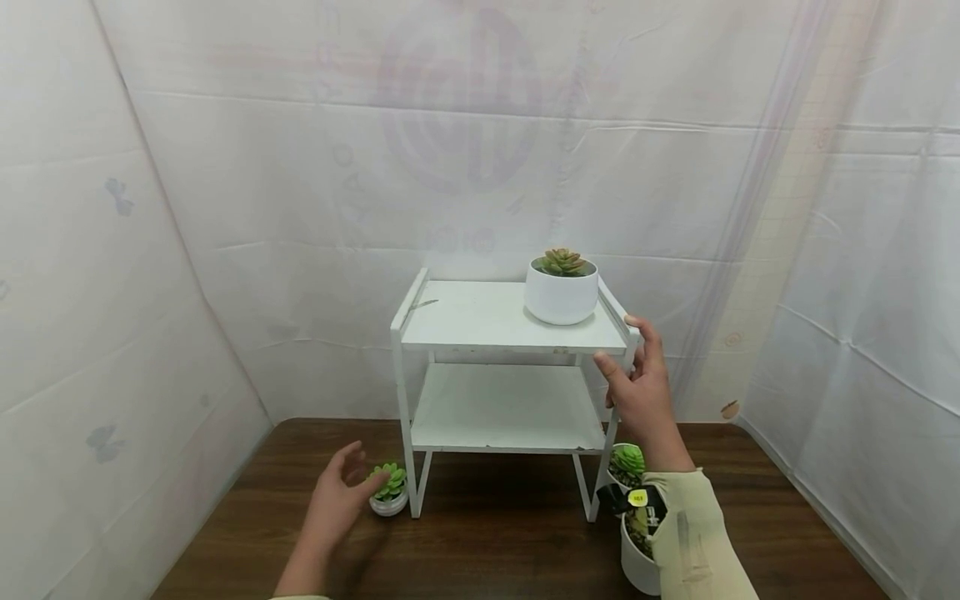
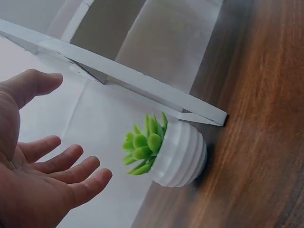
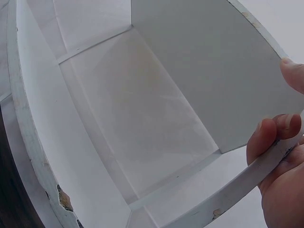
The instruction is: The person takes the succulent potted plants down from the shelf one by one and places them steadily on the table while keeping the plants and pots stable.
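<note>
A white two-tier shelf rack (image 1: pixel 480 313) stands on the table. My right hand (image 1: pixel 647 392) grips its front right post near the top, and the right wrist view shows the fingers (image 3: pixel 261 142) curled round that post. On the top tier, toward the right, sits a white pot with a reddish-green succulent (image 1: pixel 561 296). A small ribbed white pot with a bright green succulent (image 2: pixel 178 154) stands on the table beside the rack's front left leg. Next to it my left hand (image 1: pixel 337 500) holds nothing, fingers loosely spread; the left wrist view shows a gap between hand and plant.
Right of the rack are another potted green succulent (image 1: pixel 627 463) and a larger white pot (image 1: pixel 639 568), partly hidden by the right wrist camera and sleeve. The brown wooden table (image 1: pixel 480 558) meets white sheeting (image 1: pixel 480 167) at the back and sides.
</note>
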`<state>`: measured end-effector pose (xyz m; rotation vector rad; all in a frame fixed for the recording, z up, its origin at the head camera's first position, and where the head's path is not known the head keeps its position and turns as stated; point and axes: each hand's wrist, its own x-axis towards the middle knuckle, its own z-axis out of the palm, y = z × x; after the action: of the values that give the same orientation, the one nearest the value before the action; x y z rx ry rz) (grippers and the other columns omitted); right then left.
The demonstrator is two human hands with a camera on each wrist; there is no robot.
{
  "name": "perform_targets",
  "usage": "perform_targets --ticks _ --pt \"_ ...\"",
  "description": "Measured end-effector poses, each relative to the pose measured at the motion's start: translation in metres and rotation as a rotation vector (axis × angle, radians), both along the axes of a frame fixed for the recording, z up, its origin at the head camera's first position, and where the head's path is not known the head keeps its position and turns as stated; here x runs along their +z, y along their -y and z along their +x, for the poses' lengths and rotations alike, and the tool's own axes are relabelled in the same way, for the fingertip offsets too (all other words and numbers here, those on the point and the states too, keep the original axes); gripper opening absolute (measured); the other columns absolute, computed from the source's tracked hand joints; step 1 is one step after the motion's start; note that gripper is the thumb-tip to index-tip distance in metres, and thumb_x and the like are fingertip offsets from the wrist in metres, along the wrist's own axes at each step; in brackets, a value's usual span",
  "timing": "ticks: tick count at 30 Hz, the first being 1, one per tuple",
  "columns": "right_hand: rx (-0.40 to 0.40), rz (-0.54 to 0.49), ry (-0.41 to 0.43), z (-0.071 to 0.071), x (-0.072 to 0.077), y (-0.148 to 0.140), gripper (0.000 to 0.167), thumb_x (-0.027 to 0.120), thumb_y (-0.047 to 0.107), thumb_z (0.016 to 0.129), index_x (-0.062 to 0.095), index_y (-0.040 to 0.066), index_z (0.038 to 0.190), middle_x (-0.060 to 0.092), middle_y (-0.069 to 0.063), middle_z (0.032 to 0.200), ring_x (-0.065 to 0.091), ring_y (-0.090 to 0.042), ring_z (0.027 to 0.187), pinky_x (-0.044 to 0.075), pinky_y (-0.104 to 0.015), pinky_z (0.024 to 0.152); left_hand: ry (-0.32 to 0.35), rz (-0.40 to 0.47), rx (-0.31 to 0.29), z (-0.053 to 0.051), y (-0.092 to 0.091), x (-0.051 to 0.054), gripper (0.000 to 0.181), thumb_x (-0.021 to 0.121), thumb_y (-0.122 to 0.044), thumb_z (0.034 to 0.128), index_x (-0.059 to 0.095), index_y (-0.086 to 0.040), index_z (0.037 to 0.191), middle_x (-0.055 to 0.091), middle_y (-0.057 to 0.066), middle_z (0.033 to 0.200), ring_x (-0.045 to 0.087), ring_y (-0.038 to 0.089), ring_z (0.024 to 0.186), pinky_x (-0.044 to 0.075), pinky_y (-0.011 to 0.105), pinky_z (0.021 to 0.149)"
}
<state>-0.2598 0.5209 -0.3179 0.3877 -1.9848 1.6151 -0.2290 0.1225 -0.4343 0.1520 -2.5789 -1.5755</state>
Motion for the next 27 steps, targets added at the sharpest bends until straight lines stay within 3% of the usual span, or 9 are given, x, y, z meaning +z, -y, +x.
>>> perform_targets --ticks 9,27 --pt "0.005 -0.008 0.005 0.001 0.0 0.001 0.067 0.063 0.016 0.095 0.025 0.027 0.149 0.051 -0.005 0.112 0.046 -0.01 0.047 0.046 -0.026 0.044 -0.01 -0.035 0.001 0.004 -0.001 0.01 0.09 0.071 -0.049 0.0849 0.028 -0.003 0.149 0.037 0.027 0.149 0.038 0.047 0.135 0.039 0.059 0.105" --pt "0.009 -0.013 0.017 0.0 0.0 0.0 0.068 0.062 0.014 0.095 0.024 0.025 0.15 0.05 -0.001 0.111 0.046 -0.009 0.047 0.046 -0.026 0.044 -0.057 -0.03 -0.002 0.012 -0.002 0.027 0.081 0.067 -0.047 0.0884 0.032 -0.005 0.148 0.039 0.024 0.149 0.037 0.041 0.139 0.035 0.056 0.11"
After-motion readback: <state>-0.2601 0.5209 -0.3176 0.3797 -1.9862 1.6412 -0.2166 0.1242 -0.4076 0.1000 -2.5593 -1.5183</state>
